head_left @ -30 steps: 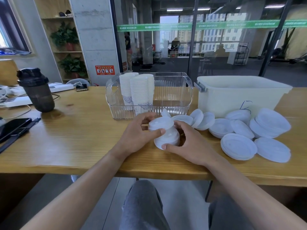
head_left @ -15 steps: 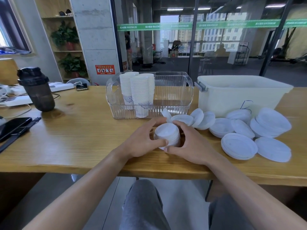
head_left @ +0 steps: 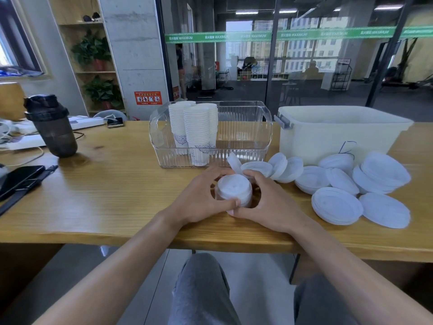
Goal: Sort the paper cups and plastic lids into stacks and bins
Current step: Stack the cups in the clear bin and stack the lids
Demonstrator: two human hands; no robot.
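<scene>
A small stack of white plastic lids stands on the wooden table near its front edge. My left hand wraps its left side and my right hand its right side, thumbs meeting in front. Stacks of white paper cups stand upright in the left part of a clear plastic bin. A white opaque bin sits to its right. Several loose white lids, small and large, lie spread in front of the white bin.
A dark shaker bottle stands at the table's back left. A black phone with a strap lies at the left edge, with cables and a power strip behind it. A glass wall runs behind the table.
The two tilted clumps of lids between my hands have been pushed together into one upright stack on the table. Both hands have closed in around it.
</scene>
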